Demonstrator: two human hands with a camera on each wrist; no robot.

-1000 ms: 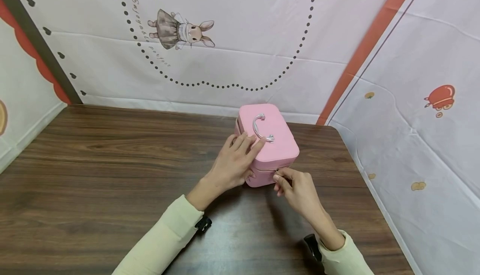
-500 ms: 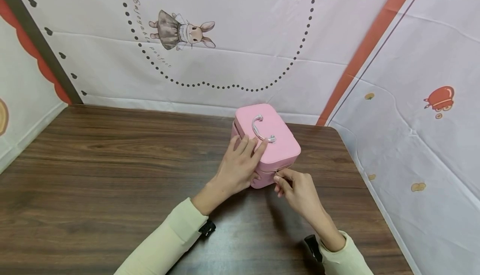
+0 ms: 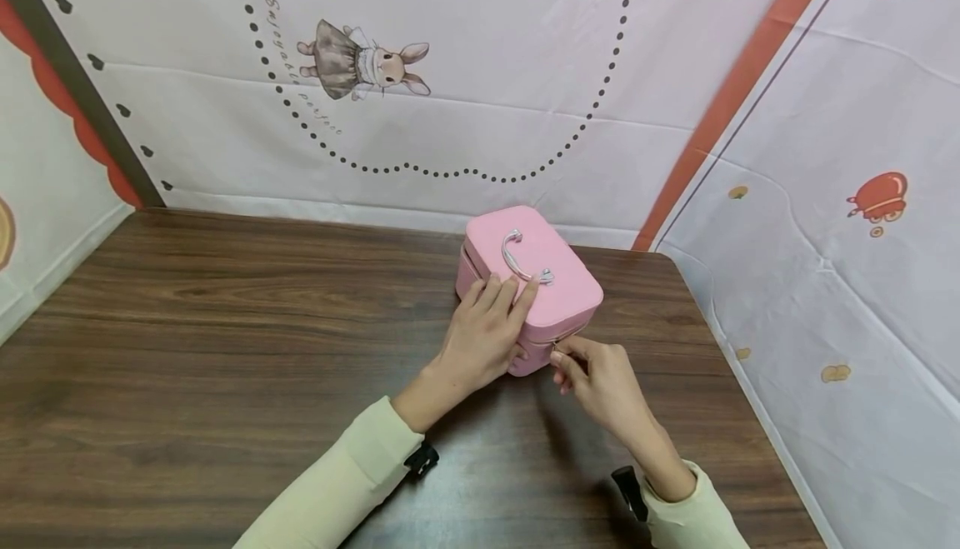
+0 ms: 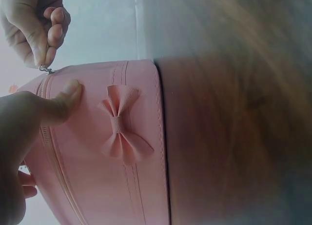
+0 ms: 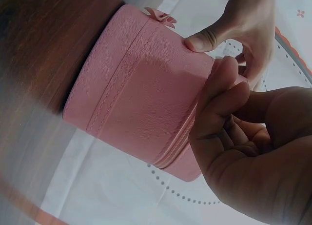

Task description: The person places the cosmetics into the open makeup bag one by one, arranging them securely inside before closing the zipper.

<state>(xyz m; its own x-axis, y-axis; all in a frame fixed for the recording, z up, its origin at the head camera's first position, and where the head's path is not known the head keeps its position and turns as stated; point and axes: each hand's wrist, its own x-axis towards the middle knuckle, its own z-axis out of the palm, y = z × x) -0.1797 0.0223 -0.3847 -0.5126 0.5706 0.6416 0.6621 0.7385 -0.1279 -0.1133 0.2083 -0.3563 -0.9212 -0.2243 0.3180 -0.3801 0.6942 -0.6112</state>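
Pink case stands upright on the brown wood-grain counter, near its far edge and right of the middle, just before the white printed cloth; its form is boxy with rounded corners, its surface lightly grained; the lid is down, with a curved silver handle on top. A zipper runs around beneath the lid; how far it is done up cannot be told; lines of stitching follow the lower body, and a pink bow sits on the wall below the zipper.

Left hand: grip spread, fingers apart across the lid beside the handle, thumb pressing the side wall near the bow; right hand: grip together, thumb and finger clamped on the small metal zipper pull at the near corner.
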